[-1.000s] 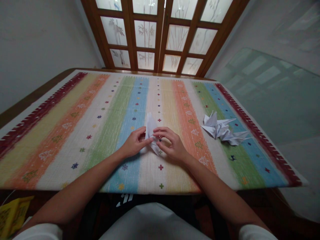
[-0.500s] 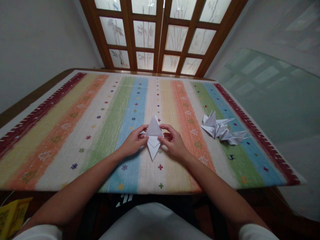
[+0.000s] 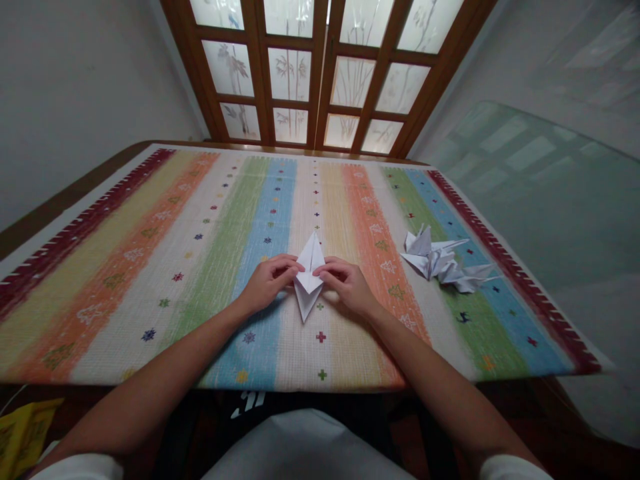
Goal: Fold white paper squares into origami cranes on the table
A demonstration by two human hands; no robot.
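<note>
A white folded paper piece [image 3: 309,279], kite-shaped with points toward and away from me, lies on the striped cloth [image 3: 150,267] in the middle of the table. My left hand [image 3: 269,283] pinches its left edge with curled fingers. My right hand [image 3: 347,285] pinches its right edge, fingertips meeting near the upper flap. Both hands rest on the cloth on either side of the paper.
Two or three finished white paper cranes [image 3: 443,261] lie together to the right on the green and blue stripes. A wooden-framed glass door [image 3: 320,73] stands behind the table. A yellow object [image 3: 20,437] sits low at the left, below the table edge.
The paper went from standing folded narrow between my fingers to lying spread as a flat kite shape. My hands have closed in on its upper flap from both sides.
</note>
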